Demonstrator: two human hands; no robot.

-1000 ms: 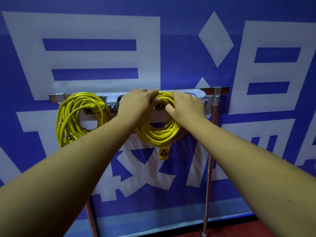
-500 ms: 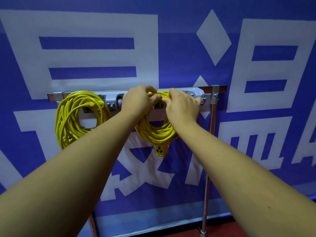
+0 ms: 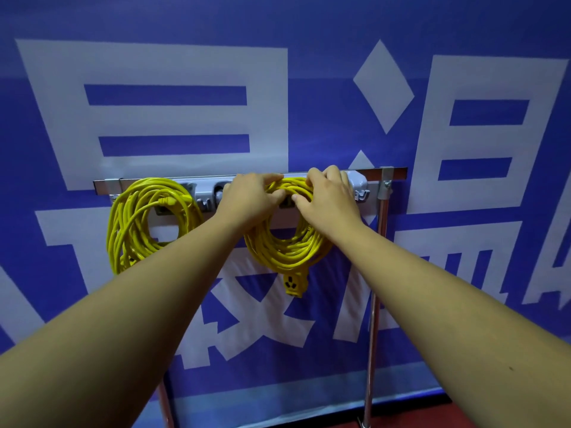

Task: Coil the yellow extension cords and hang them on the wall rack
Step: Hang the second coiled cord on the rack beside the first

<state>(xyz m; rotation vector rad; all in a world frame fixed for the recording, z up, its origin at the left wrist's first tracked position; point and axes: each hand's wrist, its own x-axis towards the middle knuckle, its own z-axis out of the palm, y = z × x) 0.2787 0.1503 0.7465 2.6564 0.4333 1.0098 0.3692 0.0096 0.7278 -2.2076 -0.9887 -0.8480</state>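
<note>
A grey wall rack (image 3: 358, 183) runs across a metal rail in front of the blue banner. One coiled yellow extension cord (image 3: 136, 223) hangs from the rack's left end, untouched. A second yellow coil (image 3: 287, 251) hangs at the rack's middle, its socket end (image 3: 295, 284) dangling below. My left hand (image 3: 250, 197) grips the top left of this coil with fingers curled over the strands. My right hand (image 3: 327, 196) grips the top right of the same coil, thumb underneath. The hook under my hands is hidden.
A chrome upright pole (image 3: 375, 291) with a clamp (image 3: 386, 183) holds the rail at the right. A second pole (image 3: 163, 406) shows low at the left. The blue and white banner (image 3: 185, 66) fills the background, red floor (image 3: 432, 415) below.
Both hands stay on the top of the middle coil, shifting slightly apart. The coil hangs a little lower and the view has tilted down.
</note>
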